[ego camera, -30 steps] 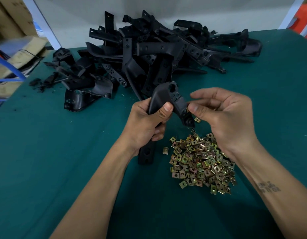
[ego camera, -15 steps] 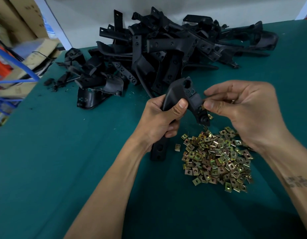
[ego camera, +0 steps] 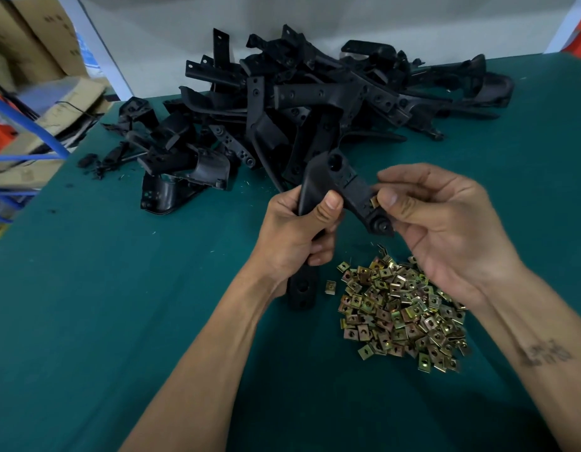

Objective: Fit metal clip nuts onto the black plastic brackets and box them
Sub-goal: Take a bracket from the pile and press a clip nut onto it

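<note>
The left hand (ego camera: pixel 295 236) is gripping a black bracket (ego camera: pixel 331 184) around its middle, fingers and thumb curled round it, holding it above the green bench (ego camera: pixel 119 305). The bracket's lower end is sticking out below that hand, its upper arm angling over toward the right hand (ego camera: pixel 445 223). The right hand is pinching a clip nut (ego camera: pixel 374 201) between thumb and forefinger, pressing it against the edge of the bracket's arm; the other fingers are lying loosely curled. Just below the right hand, a heap of nuts (ego camera: pixel 403 308) is lying on the bench, with one stray nut (ego camera: pixel 330 286) just beside the bracket's lower end. Beyond both hands, a pile of brackets (ego camera: pixel 299 109) is sprawling across the bench.
</note>
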Demonstrator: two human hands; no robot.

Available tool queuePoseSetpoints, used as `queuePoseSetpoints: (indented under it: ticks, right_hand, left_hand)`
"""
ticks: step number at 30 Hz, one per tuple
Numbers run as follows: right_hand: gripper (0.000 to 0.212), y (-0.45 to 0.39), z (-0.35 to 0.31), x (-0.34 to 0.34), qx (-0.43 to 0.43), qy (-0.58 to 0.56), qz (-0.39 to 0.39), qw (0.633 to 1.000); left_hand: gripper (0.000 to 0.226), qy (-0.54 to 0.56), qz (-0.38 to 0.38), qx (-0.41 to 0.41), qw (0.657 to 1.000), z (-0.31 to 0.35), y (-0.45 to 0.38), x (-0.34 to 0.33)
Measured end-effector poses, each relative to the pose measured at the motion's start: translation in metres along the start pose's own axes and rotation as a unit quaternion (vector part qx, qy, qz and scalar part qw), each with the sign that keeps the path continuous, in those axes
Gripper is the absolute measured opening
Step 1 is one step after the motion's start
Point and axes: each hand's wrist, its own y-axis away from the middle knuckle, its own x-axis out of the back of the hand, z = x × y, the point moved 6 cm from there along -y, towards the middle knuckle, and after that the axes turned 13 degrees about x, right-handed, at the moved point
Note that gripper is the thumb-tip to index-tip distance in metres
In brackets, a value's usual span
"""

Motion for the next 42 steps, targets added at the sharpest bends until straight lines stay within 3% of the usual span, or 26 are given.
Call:
queuePoseSetpoints:
  ticks: [2,5,10,13,17,29,37,42]
  right_hand:
    - [0.016,0.002,0.005,-0.002,-0.028,-0.052,0.009,0.998]
    - [0.012,0.001,0.011,-0.003,-0.025,-0.043,0.026,0.998]
    - [0.018,0.005,-0.002,-0.003,0.138,0.117,0.032,0.983]
    - [0.032,0.008,-0.004,-0.009,0.162,0.205,-0.003,0.965]
    - [0.039,0.011,-0.006,-0.011,0.185,0.288,0.010,0.939]
    - [0.042,0.018,-0.010,-0.012,0.233,0.279,0.005,0.932]
    - [0.042,0.017,-0.009,-0.015,0.243,0.285,-0.019,0.927]
    - [0.042,0.012,0.000,-0.008,0.215,0.268,-0.016,0.939]
  left_hand:
    - [0.063,0.017,0.000,-0.009,1.000,0.000,0.000,-0.002]
    - [0.052,0.020,0.015,-0.016,1.000,-0.001,0.000,-0.001]
    - [0.039,0.032,0.041,-0.022,0.998,-0.002,-0.001,0.000]
    - [0.027,0.047,0.041,-0.028,0.998,-0.001,0.000,0.004]
    - [0.033,0.053,0.041,-0.023,0.998,-0.003,-0.001,0.007]
    - [0.032,0.076,-0.006,-0.024,0.997,-0.004,-0.002,0.000]
    - [0.047,0.071,-0.001,-0.023,0.997,-0.005,-0.003,0.001]
    - [0.031,0.070,0.028,-0.023,0.997,-0.005,-0.003,0.004]
